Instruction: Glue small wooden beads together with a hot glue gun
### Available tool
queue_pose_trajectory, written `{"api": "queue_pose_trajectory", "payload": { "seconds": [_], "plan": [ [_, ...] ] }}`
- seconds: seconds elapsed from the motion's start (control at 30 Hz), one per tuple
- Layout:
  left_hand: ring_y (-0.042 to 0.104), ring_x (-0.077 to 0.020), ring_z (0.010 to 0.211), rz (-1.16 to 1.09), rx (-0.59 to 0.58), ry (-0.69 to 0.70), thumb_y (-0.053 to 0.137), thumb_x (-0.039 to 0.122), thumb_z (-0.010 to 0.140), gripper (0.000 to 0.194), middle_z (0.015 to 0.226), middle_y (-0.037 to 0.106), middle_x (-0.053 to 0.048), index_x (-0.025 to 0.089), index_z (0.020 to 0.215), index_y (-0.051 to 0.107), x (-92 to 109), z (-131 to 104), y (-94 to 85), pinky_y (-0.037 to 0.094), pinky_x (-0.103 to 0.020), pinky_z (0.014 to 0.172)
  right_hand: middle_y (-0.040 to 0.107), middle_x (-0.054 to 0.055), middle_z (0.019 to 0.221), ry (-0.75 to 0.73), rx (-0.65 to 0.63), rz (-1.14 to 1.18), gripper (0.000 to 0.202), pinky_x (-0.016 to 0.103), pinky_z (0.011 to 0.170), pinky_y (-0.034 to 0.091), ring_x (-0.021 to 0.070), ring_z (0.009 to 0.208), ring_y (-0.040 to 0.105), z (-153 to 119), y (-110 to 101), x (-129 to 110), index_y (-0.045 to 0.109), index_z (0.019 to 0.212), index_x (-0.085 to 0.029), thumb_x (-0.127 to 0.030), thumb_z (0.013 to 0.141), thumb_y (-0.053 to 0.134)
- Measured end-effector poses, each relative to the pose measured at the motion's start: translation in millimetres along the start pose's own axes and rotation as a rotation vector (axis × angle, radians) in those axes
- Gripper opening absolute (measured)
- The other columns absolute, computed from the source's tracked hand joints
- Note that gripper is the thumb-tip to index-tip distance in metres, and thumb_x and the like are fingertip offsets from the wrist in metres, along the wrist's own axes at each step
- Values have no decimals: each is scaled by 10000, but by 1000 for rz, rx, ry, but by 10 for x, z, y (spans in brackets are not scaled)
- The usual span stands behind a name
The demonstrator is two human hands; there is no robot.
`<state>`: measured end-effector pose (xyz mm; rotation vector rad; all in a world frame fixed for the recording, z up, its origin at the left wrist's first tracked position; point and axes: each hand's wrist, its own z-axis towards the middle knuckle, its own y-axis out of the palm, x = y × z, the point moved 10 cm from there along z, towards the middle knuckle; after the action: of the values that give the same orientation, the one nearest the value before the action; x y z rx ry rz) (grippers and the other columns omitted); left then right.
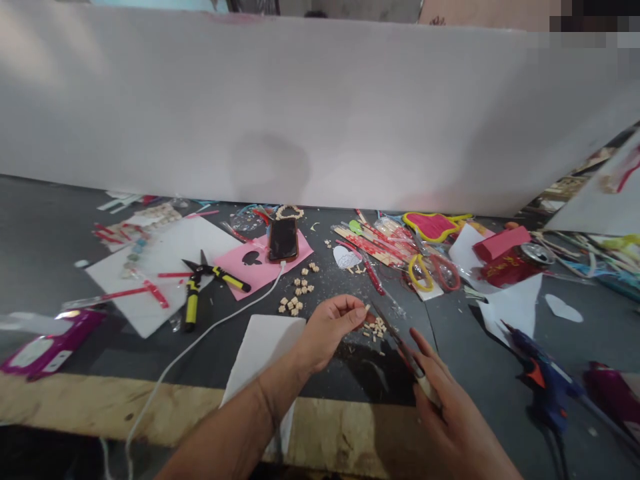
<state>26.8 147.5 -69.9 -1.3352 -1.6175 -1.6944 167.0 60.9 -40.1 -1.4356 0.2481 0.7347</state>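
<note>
Tiny pale piece (367, 309), too small to identify
Left grip (333, 330) hides part of it; right grip (447, 403) partly covers a pale handle (429, 389); the picture's edge crops a purple object (613, 399).

Between the right hand (443, 393) and the blue glue gun (544, 375), a lane of bare dark tabletop (467, 347) is running forward, narrowing between the looped handles (454, 267) and the white paper (517, 310). Small wooden pieces (377, 327) are crowding the gap between both hands, while the pliers (191, 303) are obstructing the left and a tall white board (325, 113) is closing the far side.
</note>
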Motion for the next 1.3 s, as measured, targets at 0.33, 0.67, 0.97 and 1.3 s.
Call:
{"api": "queue_pose_trajectory", "payload": {
  "seconds": [0.33,0.67,0.97,1.3],
  "plan": [
    [497,-84,604,90,41,31,747,329,650,224,642,616,19,139,711,645,47,19,-67,351,-199,602,243,99,1477,-67,72,-407,479,366,901,469,222,1210,460,-56,-8,55,486,1201,-213,-72,754,391],
    [513,-115,598,310,35,61,674,320,690,181,643,643,-6,142,691,646,92,1,-36,368,-216,575,371,132,1407,-73,87,-486,422,422,846,480,268,1106,531,-40,-103,0,549,1146,-202,-96,766,397],
    [556,-133,636,362,65,75,654,334,708,186,670,671,-13,148,703,662,121,-18,-34,396,-221,601,608,131,1152,116,93,-267,511,378,844,500,239,1028,602,-38,-54,231,355,1285,-163,-179,785,456],
    [574,-122,668,137,13,10,759,346,618,272,707,654,-13,138,752,646,42,-22,-2,410,-227,658,618,124,1168,137,-104,-63,380,345,864,498,217,1067,589,34,49,123,468,1234,-172,-298,882,397]
  ]
}}
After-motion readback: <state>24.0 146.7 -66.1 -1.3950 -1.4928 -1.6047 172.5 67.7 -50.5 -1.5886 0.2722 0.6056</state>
